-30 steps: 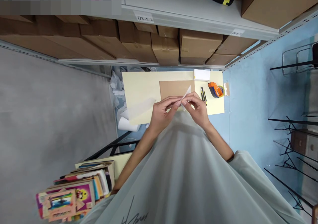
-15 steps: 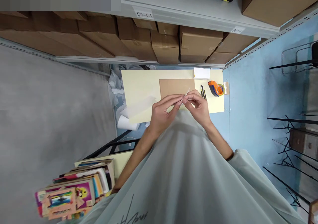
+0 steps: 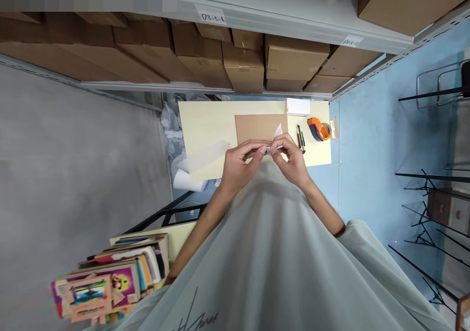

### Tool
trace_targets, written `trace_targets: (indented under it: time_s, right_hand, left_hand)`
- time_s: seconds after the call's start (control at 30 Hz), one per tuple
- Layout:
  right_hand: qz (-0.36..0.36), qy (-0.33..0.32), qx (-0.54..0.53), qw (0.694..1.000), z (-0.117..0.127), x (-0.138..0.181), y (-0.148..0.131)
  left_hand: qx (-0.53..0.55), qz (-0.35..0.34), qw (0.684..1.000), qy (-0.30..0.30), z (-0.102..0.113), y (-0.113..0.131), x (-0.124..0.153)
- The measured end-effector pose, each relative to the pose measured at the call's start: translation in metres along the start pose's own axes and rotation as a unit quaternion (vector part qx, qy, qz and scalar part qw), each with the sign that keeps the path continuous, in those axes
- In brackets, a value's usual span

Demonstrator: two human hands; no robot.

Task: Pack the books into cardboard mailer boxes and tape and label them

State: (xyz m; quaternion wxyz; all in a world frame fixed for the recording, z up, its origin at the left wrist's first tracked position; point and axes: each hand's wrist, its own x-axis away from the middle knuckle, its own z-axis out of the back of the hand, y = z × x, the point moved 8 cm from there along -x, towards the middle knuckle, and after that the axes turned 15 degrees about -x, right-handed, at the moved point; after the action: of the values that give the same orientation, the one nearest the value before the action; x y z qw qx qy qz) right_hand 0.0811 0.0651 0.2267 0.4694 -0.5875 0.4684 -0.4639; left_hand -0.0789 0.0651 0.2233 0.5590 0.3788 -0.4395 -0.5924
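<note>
My left hand [image 3: 244, 159] and my right hand [image 3: 292, 157] meet in front of my shirt, thumbs and fingertips pinched together. Between them is a thin white piece [image 3: 278, 130], like paper or a label. One pointed end sticks up above my right fingers; the fingers cover most of it, so its kind is unclear. Beneath the hands a brown cardboard sheet [image 3: 253, 128] lies on the pale yellow table [image 3: 205, 125]. A yellow-and-black utility knife [image 3: 301, 139] lies just right of my right hand, with a second dark one [image 3: 298, 134] beside it.
An orange tape dispenser [image 3: 317, 129] and a white box [image 3: 298, 106] sit at the table's right and back. A translucent sheet [image 3: 209, 155] lies on the left. Above, a shelf holds cardboard boxes [image 3: 297, 57]. Stacked books [image 3: 121, 277] stand at lower left.
The white piece now shows more above my right fingers. My right hand has shifted slightly left and turned, uncovering more of the utility knife. My left hand stays almost in place.
</note>
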Motion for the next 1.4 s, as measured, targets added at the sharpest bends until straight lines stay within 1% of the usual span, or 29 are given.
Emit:
trace_targets:
  time_s: [0.1, 0.23, 0.4, 0.57, 0.67, 0.83, 0.93, 1.03, 1.1, 1.13, 1.2, 1.23, 1.3, 1.33, 1.4]
  right_hand:
    - [-0.015, 0.0, 0.0, 1.0, 0.003, 0.0, 0.009]
    - [-0.03, 0.02, -0.012, 0.999, 0.019, -0.003, 0.024]
    - [-0.034, 0.062, -0.01, 0.997, 0.056, -0.004, 0.039]
    - [-0.051, 0.103, -0.004, 0.993, 0.094, 0.002, 0.048]
    - [-0.057, 0.137, -0.006, 0.989, 0.119, 0.007, 0.05]
    - [-0.057, 0.178, 0.002, 0.982, 0.156, 0.011, 0.054]
    - [-0.053, 0.193, 0.006, 0.98, 0.174, 0.006, 0.055]
    - [-0.048, 0.204, 0.007, 0.978, 0.182, -0.012, 0.056]
    - [-0.051, 0.192, 0.013, 0.98, 0.173, -0.034, 0.06]
    - [-0.055, 0.175, 0.014, 0.983, 0.162, -0.049, 0.063]
    - [-0.064, 0.123, 0.005, 0.99, 0.126, -0.082, 0.072]
    - [-0.069, 0.092, -0.005, 0.993, 0.102, -0.1, 0.078]
    - [-0.087, 0.026, -0.029, 0.995, 0.042, -0.136, 0.093]
    - [-0.097, -0.006, -0.037, 0.995, 0.008, -0.153, 0.102]
    - [-0.105, -0.081, -0.041, 0.99, -0.068, -0.184, 0.115]
  left_hand:
    - [0.015, 0.027, 1.0, -0.002, -0.007, -0.009, 0.0]
    - [0.043, 0.067, 0.996, 0.028, -0.008, -0.03, -0.007]
    - [0.081, 0.12, 0.988, 0.059, 0.002, -0.065, -0.018]
    - [0.131, 0.17, 0.973, 0.088, 0.01, -0.096, -0.02]
    - [0.163, 0.2, 0.96, 0.108, 0.012, -0.109, -0.019]
    - [0.188, 0.229, 0.943, 0.153, 0.016, -0.123, -0.02]
    - [0.2, 0.232, 0.93, 0.202, 0.027, -0.133, -0.016]
    - [0.202, 0.237, 0.915, 0.257, 0.049, -0.145, -0.004]
    - [0.195, 0.244, 0.907, 0.281, 0.066, -0.155, 0.008]
    - [0.193, 0.245, 0.906, 0.287, 0.073, -0.16, 0.014]
    - [0.198, 0.239, 0.906, 0.289, 0.086, -0.169, 0.025]
    - [0.207, 0.236, 0.904, 0.291, 0.091, -0.173, 0.03]
    - [0.233, 0.241, 0.895, 0.295, 0.098, -0.183, 0.043]
    - [0.247, 0.249, 0.887, 0.299, 0.101, -0.187, 0.049]
    - [0.271, 0.269, 0.873, 0.303, 0.105, -0.194, 0.064]
